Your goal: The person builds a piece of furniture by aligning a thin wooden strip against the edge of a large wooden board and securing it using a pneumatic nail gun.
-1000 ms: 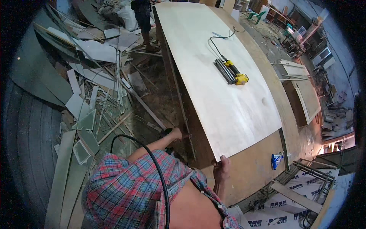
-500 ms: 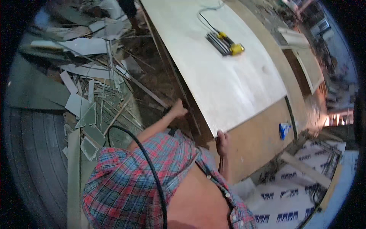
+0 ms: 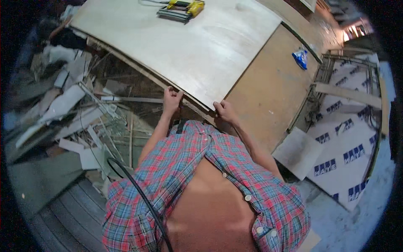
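Note:
A large white-faced board (image 3: 197,50) lies on a brown wooden worktop (image 3: 268,75). My left hand (image 3: 171,103) is closed at the board's near edge, fingertips pinching it. At the near right corner, my right hand (image 3: 225,111) grips the same board, with its fingers curled over the edge. The board's edge sits slightly above the wood below, leaving a thin dark gap. A yellow and grey nail gun (image 3: 189,9) with a thin hose rests on the board's far part.
A blue packet (image 3: 300,58) lies on the worktop's right side. Scrap strips and board offcuts (image 3: 86,113) cover the floor at left. A printed white sheet (image 3: 340,138) and a loose plank (image 3: 352,95) are at right. A black hose (image 3: 140,195) hangs across my left side.
My view has turned, so the board now runs across in front of me. My left hand has come up from beside the board to its edge. My right hand stays at the corner.

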A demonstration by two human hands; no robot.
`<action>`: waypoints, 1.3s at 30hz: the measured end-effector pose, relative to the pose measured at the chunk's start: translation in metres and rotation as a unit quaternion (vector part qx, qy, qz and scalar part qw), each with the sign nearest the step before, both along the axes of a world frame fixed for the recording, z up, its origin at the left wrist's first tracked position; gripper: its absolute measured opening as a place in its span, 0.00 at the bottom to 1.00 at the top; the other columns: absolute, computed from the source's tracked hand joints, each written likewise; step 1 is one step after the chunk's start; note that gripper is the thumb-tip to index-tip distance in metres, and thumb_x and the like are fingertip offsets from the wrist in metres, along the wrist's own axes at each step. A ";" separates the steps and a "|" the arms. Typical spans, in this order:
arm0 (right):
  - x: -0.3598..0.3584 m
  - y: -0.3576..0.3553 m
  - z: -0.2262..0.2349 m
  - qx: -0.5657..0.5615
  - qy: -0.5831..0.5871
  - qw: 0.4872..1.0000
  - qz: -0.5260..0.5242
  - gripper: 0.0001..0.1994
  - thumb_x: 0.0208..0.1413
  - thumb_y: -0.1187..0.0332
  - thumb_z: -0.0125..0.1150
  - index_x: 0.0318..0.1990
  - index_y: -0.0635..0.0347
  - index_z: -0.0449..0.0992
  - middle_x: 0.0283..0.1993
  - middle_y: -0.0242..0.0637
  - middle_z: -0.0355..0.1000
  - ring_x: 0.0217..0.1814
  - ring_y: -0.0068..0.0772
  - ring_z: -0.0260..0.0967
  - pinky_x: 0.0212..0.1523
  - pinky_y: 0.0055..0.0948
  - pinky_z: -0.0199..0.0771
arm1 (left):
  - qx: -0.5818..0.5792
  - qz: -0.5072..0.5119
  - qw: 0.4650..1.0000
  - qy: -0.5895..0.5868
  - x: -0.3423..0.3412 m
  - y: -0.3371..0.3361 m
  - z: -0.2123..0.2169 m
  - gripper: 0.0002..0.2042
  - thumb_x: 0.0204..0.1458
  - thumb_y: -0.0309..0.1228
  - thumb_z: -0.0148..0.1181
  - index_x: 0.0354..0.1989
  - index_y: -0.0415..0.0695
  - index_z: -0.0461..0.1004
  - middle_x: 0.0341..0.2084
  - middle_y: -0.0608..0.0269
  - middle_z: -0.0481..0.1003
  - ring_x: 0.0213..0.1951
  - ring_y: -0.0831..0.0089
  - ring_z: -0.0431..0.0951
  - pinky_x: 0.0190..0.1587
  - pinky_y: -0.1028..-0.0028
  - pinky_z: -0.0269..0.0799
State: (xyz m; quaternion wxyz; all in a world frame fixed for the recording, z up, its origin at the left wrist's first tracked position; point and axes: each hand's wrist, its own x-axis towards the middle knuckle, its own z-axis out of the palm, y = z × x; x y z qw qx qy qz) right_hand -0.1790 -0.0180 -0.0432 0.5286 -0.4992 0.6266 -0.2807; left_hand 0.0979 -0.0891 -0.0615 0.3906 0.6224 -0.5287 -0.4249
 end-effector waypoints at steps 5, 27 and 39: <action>0.013 0.014 -0.010 0.072 -0.057 0.995 -0.033 0.22 0.62 0.51 0.55 0.31 0.67 0.75 0.24 0.39 0.74 0.25 0.28 0.71 0.31 0.33 0.71 | 0.028 -0.026 0.999 -0.028 0.006 0.014 0.024 0.31 0.53 0.38 0.67 0.57 0.33 0.58 0.29 0.60 0.72 0.29 0.76 0.72 0.30 0.76 0.69; 0.056 0.039 -0.023 -0.084 0.124 0.951 -0.271 0.16 0.44 0.62 0.69 0.37 0.64 0.77 0.34 0.52 0.75 0.35 0.48 0.75 0.38 0.43 0.73 | -0.355 -0.812 0.389 -0.253 -0.164 -0.084 0.087 0.34 0.41 0.45 0.70 0.60 0.54 0.68 0.62 0.61 0.64 0.67 0.57 0.57 0.69 0.53 0.51; 0.050 0.048 -0.052 -0.105 0.224 0.927 -0.284 0.12 0.47 0.62 0.64 0.33 0.61 0.76 0.35 0.51 0.76 0.41 0.55 0.75 0.40 0.48 0.74 | -0.380 -0.821 0.359 -0.230 -0.193 -0.085 0.057 0.28 0.35 0.45 0.72 0.49 0.54 0.75 0.51 0.62 0.71 0.61 0.57 0.64 0.66 0.56 0.55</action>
